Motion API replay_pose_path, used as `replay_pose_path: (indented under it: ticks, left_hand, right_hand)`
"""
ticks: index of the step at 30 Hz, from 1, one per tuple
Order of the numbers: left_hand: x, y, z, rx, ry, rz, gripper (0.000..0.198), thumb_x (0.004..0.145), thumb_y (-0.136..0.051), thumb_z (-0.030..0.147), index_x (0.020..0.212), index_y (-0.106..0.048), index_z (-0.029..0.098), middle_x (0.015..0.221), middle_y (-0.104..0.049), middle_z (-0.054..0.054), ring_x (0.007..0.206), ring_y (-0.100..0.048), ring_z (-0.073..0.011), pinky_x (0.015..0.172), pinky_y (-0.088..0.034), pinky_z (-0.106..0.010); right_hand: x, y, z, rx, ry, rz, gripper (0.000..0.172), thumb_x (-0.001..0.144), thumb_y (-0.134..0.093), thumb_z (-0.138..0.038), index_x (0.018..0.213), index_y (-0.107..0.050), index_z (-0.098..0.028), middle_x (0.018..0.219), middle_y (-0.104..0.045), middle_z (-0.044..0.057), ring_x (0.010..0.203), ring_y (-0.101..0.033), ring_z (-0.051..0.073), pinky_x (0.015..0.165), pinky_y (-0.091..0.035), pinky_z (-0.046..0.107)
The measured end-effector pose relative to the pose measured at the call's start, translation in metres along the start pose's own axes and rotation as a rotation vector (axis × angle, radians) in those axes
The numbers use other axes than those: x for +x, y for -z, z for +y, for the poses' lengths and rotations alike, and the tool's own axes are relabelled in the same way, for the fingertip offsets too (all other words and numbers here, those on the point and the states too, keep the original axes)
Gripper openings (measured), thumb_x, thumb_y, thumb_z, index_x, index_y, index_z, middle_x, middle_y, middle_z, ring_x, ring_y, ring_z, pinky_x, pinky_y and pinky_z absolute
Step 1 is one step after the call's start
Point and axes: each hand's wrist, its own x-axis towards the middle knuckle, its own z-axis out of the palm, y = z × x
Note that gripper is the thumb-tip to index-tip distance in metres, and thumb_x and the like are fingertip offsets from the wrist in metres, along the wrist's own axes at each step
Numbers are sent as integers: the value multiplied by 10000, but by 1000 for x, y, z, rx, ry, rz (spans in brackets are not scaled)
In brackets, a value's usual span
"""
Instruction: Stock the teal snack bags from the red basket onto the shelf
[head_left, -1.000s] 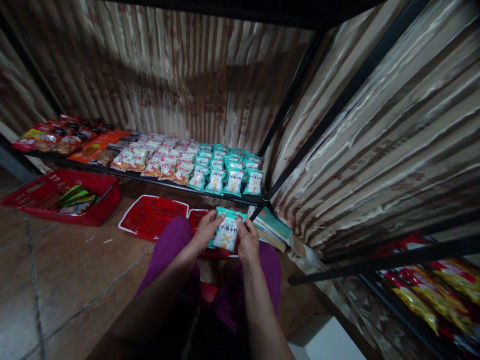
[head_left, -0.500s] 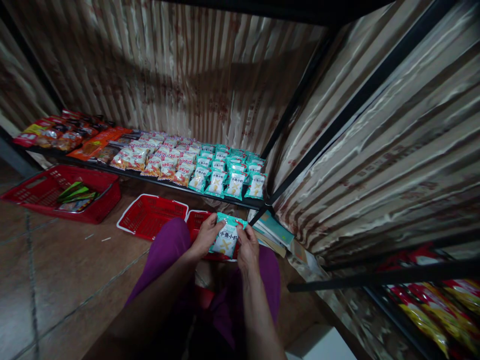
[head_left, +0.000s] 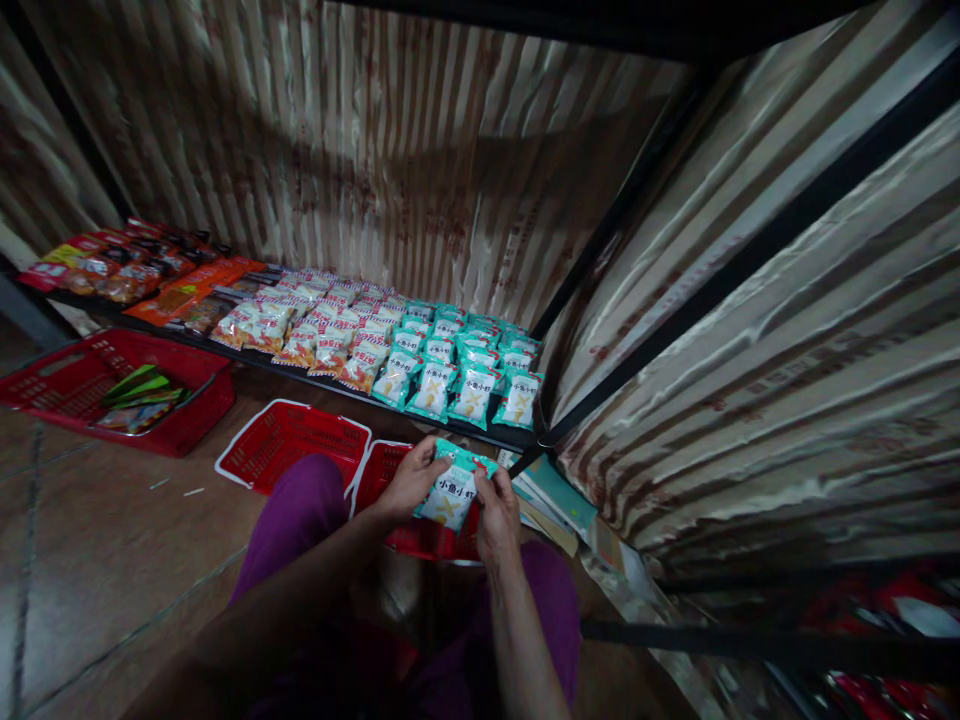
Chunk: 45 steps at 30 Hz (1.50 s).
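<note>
small teal and white snack packet (head_left: 453, 493) with printed characters and an orange cross-shaped picture on its front, sealed, held face up and slightly tilted, gripped at both side edges, above the red basket (head_left: 411, 535), just in front of the low shelf (head_left: 517, 437)

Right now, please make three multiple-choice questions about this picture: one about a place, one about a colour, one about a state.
1. Where do the teal snack packets lie?
A. at the right end of the low shelf
B. inside a red basket
C. on the floor tiles

2. What colour is the basket just left of the person's knee?
A. blue
B. red
C. white

3. How is the teal packet held?
A. by the left hand alone
B. by the right hand alone
C. by both hands

Answers: 1 A, the teal rows fill the shelf's right end beside the black post. 2 B, its mesh is red with a pale rim. 3 C, fingers of both hands pinch the packet's sides.
</note>
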Motion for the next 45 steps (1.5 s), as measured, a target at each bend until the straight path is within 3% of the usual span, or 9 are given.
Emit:
replay_pose_path:
  ticks: [10, 20, 26, 35, 41, 45]
  left_hand:
    - [31, 0, -4, -12, -26, -88, 458, 634, -727, 439, 975, -559, 184, 1014, -637, -58, 993, -578, -201, 873, -435, -312]
    - [67, -4, -20, 11, 6, -158, 425, 701, -688, 411, 1018, -526, 178, 1035, -629, -72, 945, -601, -201, 851, -471, -346]
    - [88, -8, -14, 96, -57, -167, 411, 733, -657, 400, 1068, -540, 193, 1041, -632, -60, 961, -599, -207, 837, -483, -322]
    - [94, 4, -25, 188, -107, -121, 556, 750, -640, 372, 1241, -447, 195, 1239, -548, -103, 1110, -531, -252, 929, -436, -356]
    - [94, -1, -30, 288, -163, -190, 493, 765, -618, 347, 1202, -460, 182, 1177, -579, -96, 1081, -536, -250, 925, -433, -343]
    - [91, -4, -41, 365, -148, -187, 577, 736, -642, 343, 1240, -425, 164, 1164, -579, -108, 1047, -541, -258, 898, -447, -361]
  right_hand:
    - [40, 4, -8, -7, 3, -45, 320, 580, -751, -359, 834, -602, -233, 705, -654, -60, 624, -589, 133, 620, -472, 257]
    - [81, 7, -26, -95, 54, -95, 282, 596, -733, -377, 802, -627, -216, 657, -631, -51, 609, -564, 140, 605, -451, 250]
    - [108, 8, -35, -151, 144, -122, 285, 621, -720, -381, 839, -637, -216, 754, -652, -30, 690, -570, 153, 635, -446, 244]
    - [118, 9, -13, -266, 189, -68, 309, 642, -705, -389, 891, -640, -218, 772, -634, -34, 729, -544, 146, 681, -427, 237]
    - [122, 12, -17, -184, 176, -43, 269, 655, -694, -403, 847, -630, -226, 778, -628, -38, 730, -545, 145, 676, -429, 239]
    - [121, 12, -20, -142, 171, -18, 274, 632, -709, -384, 837, -636, -217, 769, -629, -33, 722, -546, 140, 672, -435, 235]
